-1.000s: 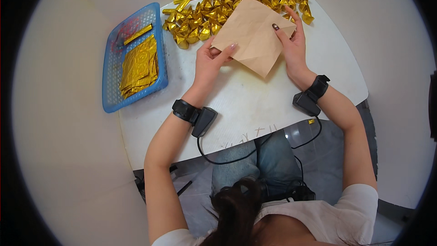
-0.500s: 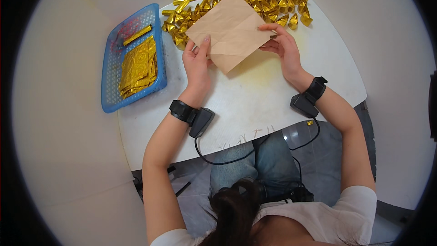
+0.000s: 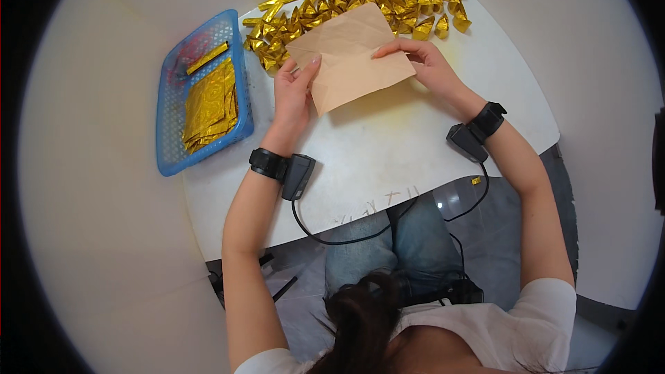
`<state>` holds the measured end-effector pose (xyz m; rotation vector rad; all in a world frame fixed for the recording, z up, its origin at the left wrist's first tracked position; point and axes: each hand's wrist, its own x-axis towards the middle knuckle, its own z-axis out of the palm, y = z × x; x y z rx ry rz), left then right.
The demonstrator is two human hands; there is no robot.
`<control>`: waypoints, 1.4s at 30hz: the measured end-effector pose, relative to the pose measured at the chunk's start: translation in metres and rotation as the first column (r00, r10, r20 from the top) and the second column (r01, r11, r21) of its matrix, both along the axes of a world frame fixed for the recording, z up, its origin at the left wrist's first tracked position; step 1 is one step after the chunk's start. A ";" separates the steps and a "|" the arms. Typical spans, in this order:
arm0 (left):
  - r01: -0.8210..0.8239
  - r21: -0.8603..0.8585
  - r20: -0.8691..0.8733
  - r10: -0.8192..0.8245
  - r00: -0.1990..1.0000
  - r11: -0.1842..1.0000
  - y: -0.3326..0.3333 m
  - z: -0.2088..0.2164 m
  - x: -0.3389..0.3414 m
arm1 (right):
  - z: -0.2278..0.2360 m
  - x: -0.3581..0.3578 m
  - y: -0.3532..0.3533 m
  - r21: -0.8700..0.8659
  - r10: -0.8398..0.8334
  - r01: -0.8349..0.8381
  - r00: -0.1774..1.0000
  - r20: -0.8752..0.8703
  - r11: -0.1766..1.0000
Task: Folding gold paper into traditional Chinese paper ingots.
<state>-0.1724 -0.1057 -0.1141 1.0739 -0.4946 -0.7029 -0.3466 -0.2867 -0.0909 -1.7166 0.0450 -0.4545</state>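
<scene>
**Both hands hold a tan sheet over the white table**

The left hand [image 3: 292,93] pinches the left edge of a creased tan paper sheet [image 3: 350,55], thumb on top. The right hand [image 3: 424,62] grips its right edge. The sheet seems lifted slightly above the white round table [image 3: 388,145], just before a heap of folded gold foil pieces [image 3: 360,0]. A blue plastic basket [image 3: 170,145] of gold foil sheets [image 3: 208,104] sits left.

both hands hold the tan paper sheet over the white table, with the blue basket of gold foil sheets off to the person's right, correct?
Not quite: the blue basket of gold foil sheets sits to the person's left, as the head view shows. Both the left hand and right hand do hold the tan paper sheet over the white table.
</scene>
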 end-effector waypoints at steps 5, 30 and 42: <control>0.042 -0.004 0.033 -0.041 0.999 0.999 0.002 0.000 -0.001 | 0.001 -0.001 0.004 0.003 0.017 -0.017 0.994 -0.110 1.000; 0.290 0.237 0.328 -0.358 0.874 0.927 0.003 0.007 -0.014 | -0.014 0.006 0.000 0.165 -0.256 0.267 0.963 -0.084 0.949; 0.183 0.227 0.228 -0.235 0.945 0.956 0.002 0.006 -0.013 | -0.015 0.005 -0.001 0.261 -0.181 0.208 0.975 -0.126 0.943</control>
